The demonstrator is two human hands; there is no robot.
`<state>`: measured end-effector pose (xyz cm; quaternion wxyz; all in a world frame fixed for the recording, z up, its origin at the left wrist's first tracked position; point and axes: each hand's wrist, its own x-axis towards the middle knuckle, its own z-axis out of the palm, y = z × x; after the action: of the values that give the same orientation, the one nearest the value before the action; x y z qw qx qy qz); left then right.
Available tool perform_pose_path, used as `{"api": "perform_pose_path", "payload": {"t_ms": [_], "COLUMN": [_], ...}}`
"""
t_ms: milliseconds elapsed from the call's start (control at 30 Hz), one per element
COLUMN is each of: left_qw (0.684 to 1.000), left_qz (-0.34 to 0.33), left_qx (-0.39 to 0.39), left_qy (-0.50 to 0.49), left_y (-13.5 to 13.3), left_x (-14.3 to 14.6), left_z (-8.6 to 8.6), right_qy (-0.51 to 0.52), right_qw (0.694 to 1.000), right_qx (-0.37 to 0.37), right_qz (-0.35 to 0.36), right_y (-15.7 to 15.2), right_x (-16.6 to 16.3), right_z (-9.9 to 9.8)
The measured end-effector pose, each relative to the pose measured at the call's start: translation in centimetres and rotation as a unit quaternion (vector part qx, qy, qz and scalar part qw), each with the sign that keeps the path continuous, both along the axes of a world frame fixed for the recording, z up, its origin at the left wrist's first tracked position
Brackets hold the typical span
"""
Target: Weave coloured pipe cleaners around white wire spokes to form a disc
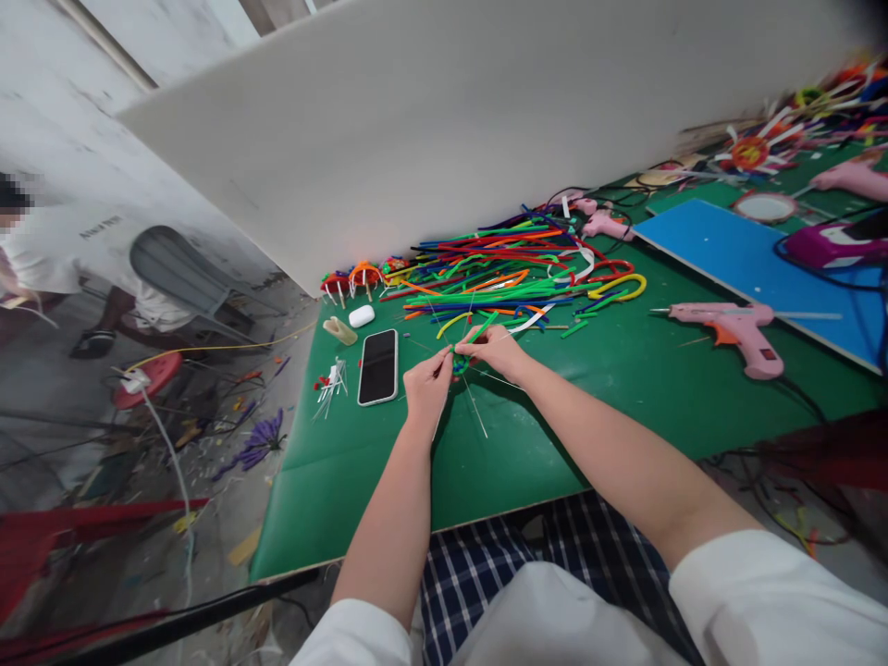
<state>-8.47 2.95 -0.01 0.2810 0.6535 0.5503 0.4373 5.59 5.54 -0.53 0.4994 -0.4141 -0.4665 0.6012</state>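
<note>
Over the green table, my left hand pinches the edge of a small round woven piece in green and blue. Thin pale spokes stick out from it on several sides. Close beside it, my right hand has its fingers closed on a green pipe cleaner, whose free end points up and to the right. The fingers cover part of the woven piece, so where the pipe cleaner meets it is hidden.
Behind my hands lies a heap of coloured pipe cleaners. A phone, a white case and loose thin sticks lie left. Rightward are a pink glue gun and blue board. Another person sits far left.
</note>
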Motion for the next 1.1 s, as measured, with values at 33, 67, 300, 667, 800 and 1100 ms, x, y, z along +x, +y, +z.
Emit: {"api": "perform_pose_path", "payload": {"t_ms": [33,67,300,667,800,1100], "left_qw": [1.000,1.000,0.994,0.995,0.996,0.972], "left_qz": [0.002,0.004,-0.001,-0.020,-0.032,-0.067], "left_qx": [0.000,-0.005,-0.099,-0.048,-0.079,-0.179], "left_qy": [0.001,-0.006,-0.057,0.088,-0.003,-0.137], "left_y": [-0.01,-0.01,0.36,0.18,0.49,0.58], "left_x": [0.05,0.10,0.01,-0.36,-0.45,0.01], "left_z": [0.04,0.09,0.38,0.64,0.42,0.11], "right_qy": [0.000,0.000,-0.009,-0.046,-0.043,-0.031], "right_qw": [1.000,1.000,0.996,0.994,0.994,0.987], "right_qx": [0.002,0.007,0.035,0.066,0.065,0.074], "right_qz": [-0.004,-0.009,-0.078,-0.071,-0.076,-0.138], "right_y": [0.01,0.03,0.27,0.13,0.15,0.30], "right_x": [-0.01,-0.01,0.10,-0.12,0.06,0.39], "right_z": [-0.01,-0.01,-0.15,-0.21,0.02,0.08]}}
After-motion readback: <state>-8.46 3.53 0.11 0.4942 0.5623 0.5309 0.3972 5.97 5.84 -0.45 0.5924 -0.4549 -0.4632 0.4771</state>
